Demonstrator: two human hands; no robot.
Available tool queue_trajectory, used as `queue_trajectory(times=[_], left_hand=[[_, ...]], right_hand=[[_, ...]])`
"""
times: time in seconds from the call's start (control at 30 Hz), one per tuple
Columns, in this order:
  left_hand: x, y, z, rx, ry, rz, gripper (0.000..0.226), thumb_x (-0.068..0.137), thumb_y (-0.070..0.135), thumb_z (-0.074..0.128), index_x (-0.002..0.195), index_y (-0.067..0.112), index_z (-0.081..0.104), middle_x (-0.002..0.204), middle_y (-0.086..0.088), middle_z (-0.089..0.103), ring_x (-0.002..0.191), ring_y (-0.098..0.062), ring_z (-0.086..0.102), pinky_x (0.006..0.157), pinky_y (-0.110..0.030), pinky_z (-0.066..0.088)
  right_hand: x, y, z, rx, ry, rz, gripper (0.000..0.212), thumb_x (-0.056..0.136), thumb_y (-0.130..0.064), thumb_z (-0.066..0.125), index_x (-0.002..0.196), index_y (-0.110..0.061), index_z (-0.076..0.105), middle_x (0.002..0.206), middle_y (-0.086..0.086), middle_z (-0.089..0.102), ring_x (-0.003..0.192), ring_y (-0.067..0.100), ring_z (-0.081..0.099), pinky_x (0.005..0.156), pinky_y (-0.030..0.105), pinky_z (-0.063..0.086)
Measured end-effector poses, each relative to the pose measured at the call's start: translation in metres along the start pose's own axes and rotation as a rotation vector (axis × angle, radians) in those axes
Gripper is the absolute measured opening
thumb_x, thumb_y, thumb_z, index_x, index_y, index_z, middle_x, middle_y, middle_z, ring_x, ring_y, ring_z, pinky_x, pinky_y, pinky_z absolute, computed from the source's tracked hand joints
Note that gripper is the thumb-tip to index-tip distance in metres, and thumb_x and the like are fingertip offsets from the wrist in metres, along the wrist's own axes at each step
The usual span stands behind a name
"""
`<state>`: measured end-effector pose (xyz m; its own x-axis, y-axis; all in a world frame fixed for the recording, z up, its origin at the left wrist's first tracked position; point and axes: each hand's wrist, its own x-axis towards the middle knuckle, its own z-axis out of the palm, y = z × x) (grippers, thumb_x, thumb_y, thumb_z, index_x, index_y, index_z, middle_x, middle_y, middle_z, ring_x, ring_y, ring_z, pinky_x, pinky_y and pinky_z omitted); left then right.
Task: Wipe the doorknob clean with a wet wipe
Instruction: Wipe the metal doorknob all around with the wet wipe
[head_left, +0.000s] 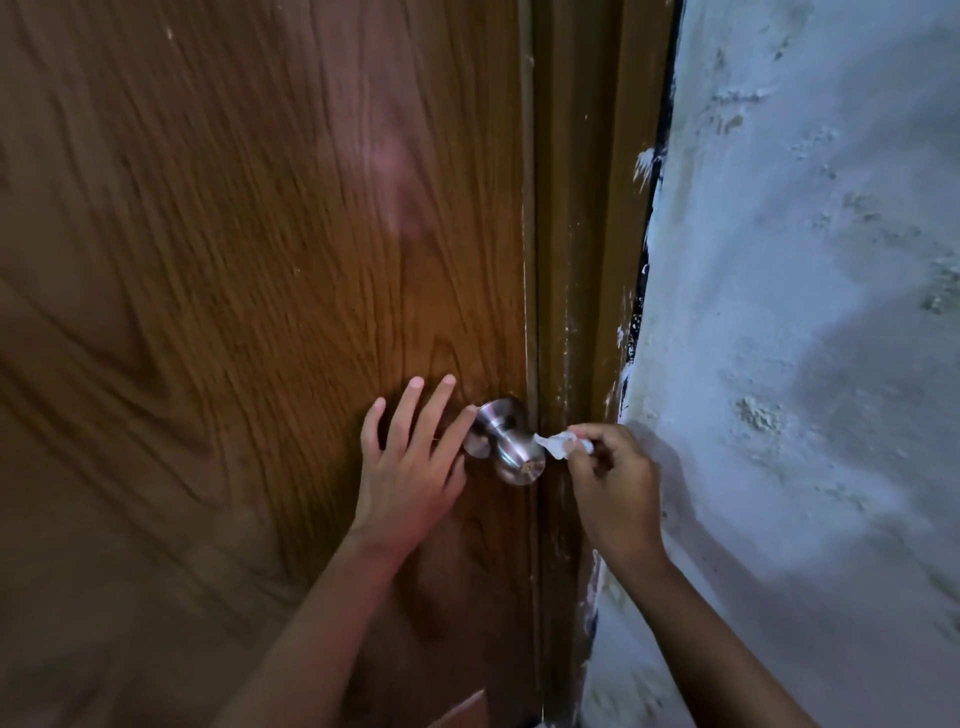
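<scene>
A: Nearest, what does the right hand (613, 483) hold?

B: A small crumpled white wet wipe (558, 446), pinched in curled fingertips so its free end touches the right side of the round brushed-steel doorknob (511, 449).

A: And the left hand (410, 462)?

B: Open, fingers spread flat on the brown wood-grain door (234, 260), holding nothing; the forefinger lies against the knob's base plate, probably bracing the door.

A: Beyond them?

B: The brown door frame (576, 234) and a rough, flaking pale-blue plaster wall (805, 260).

Silver round doorknob (511, 449) (shiny) touched at right by crumpled white wipe (558, 445).
</scene>
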<state>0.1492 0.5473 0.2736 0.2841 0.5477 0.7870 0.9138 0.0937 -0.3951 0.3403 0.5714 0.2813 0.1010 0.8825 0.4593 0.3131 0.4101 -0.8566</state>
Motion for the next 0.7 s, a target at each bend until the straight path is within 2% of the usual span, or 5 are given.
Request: queue_trajectory(times=[0.07,0.27,0.43,0.6,0.7], left_hand=[[-0.003,0.006,-0.009,-0.095,0.001,-0.067,0.042,0.080,0.032,0.052,0.120,0.020,0.055,0.130,-0.007,0.055,0.124,-0.024,0.038,0.100,-0.045,0.026],[-0.005,0.021,-0.049,-0.323,-0.098,-0.164,0.032,0.083,0.030,0.048,0.110,0.021,0.061,0.107,0.004,0.066,0.095,-0.011,0.058,0.084,-0.031,0.042],[-0.015,0.035,-0.087,-0.476,-0.139,-0.208,0.029,0.075,0.017,0.070,0.104,0.015,0.067,0.094,0.001,0.070,0.079,-0.013,0.062,0.070,-0.028,0.046],[-0.029,0.058,-0.136,-0.673,-0.235,-0.337,0.027,0.084,0.017,0.060,0.111,0.015,0.063,0.100,0.001,0.069,0.088,-0.013,0.063,0.075,-0.026,0.041],[-0.043,0.077,-0.164,-0.941,-0.355,-0.473,0.035,0.091,0.019,0.051,0.125,0.022,0.054,0.113,0.012,0.060,0.088,0.011,0.054,0.077,-0.006,0.038]], right_hand=[[-0.004,-0.001,-0.002,0.005,-0.008,-0.008,0.011,0.086,-0.007,0.057,0.091,-0.012,0.065,0.086,0.005,0.065,0.077,0.015,0.059,0.060,0.013,0.041],[-0.020,-0.011,-0.015,-0.013,-0.004,-0.031,0.014,0.087,-0.008,0.055,0.097,-0.012,0.063,0.090,-0.003,0.058,0.085,0.013,0.055,0.068,0.017,0.040],[-0.044,-0.026,-0.030,-0.010,-0.023,-0.018,0.011,0.086,-0.007,0.057,0.095,-0.011,0.064,0.089,-0.003,0.057,0.085,0.013,0.054,0.073,0.021,0.039],[-0.082,-0.041,-0.054,0.010,-0.053,0.009,0.010,0.086,-0.012,0.059,0.087,-0.021,0.058,0.082,-0.006,0.060,0.077,0.010,0.057,0.066,0.019,0.043],[-0.112,-0.047,-0.071,0.057,-0.067,0.090,0.023,0.084,-0.010,0.062,0.078,-0.028,0.049,0.075,-0.013,0.057,0.072,0.011,0.057,0.063,0.022,0.044]])
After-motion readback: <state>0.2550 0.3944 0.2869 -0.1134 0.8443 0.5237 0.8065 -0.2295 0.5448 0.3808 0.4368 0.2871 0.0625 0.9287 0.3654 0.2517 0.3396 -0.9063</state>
